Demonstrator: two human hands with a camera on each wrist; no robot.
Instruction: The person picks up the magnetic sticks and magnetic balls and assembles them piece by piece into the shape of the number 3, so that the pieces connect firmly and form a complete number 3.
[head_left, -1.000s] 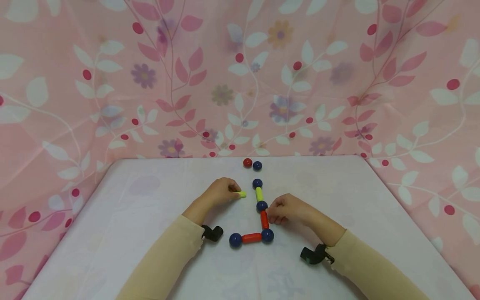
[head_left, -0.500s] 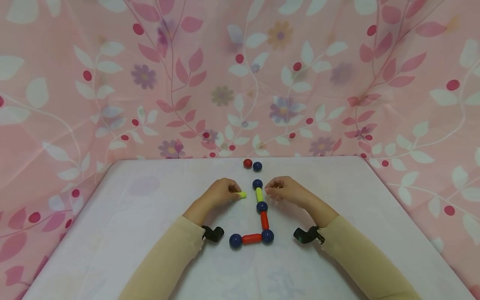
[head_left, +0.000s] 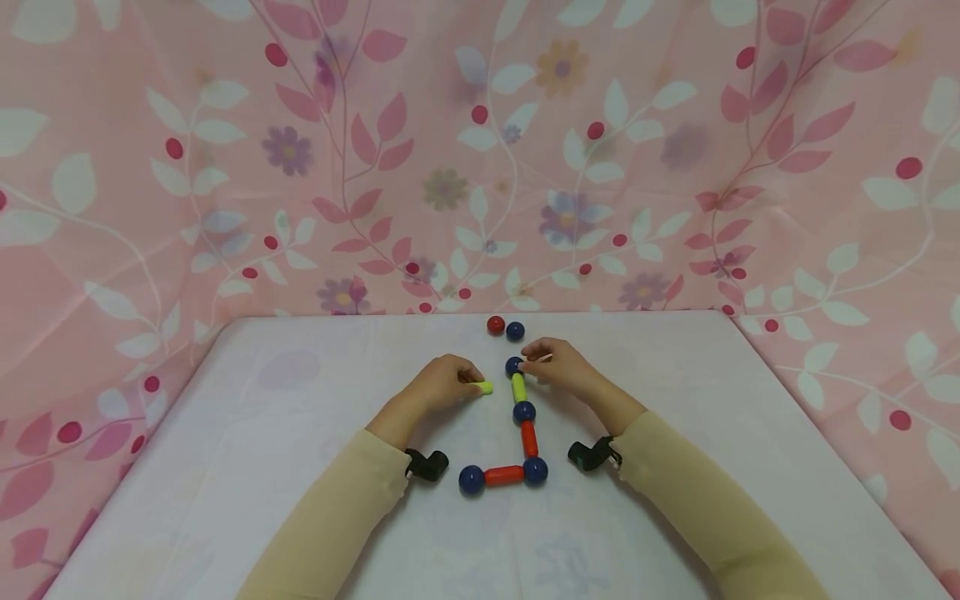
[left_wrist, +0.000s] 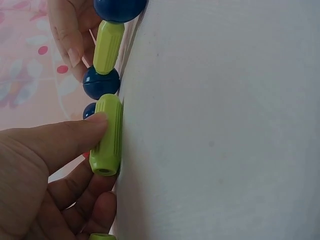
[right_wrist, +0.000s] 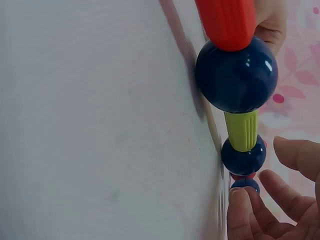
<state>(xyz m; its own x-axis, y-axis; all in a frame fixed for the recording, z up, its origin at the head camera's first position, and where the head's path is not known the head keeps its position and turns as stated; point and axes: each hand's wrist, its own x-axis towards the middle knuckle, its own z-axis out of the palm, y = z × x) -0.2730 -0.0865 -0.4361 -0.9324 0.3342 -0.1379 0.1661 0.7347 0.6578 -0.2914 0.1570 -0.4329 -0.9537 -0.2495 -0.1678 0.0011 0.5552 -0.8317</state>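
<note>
My left hand (head_left: 442, 385) pinches a yellow-green magnetic rod (left_wrist: 107, 137) between thumb and fingers, left of the joined chain. A second yellow-green piece (left_wrist: 102, 236) shows at the bottom edge of the left wrist view, by the curled fingers. My right hand (head_left: 566, 367) is at the chain's far end, with thumb and fingers spread beside the far blue ball (head_left: 513, 367). Whether it touches that ball I cannot tell. From this ball a yellow-green rod (head_left: 519, 387) leads to a blue ball (head_left: 524, 412), then a red rod (head_left: 529, 439) to the corner blue ball (head_left: 535, 471).
From the corner, another red rod (head_left: 503, 476) runs left to a blue ball (head_left: 472, 480). A loose red ball (head_left: 496, 325) and blue ball (head_left: 515, 331) lie near the back edge of the white-covered table (head_left: 247, 392). A pink floral curtain (head_left: 450, 167) hangs behind.
My right hand has moved away from the near red rod, along the chain to the far blue ball. The left hand stays in place with its yellow-green rod; the chain has not shifted.
</note>
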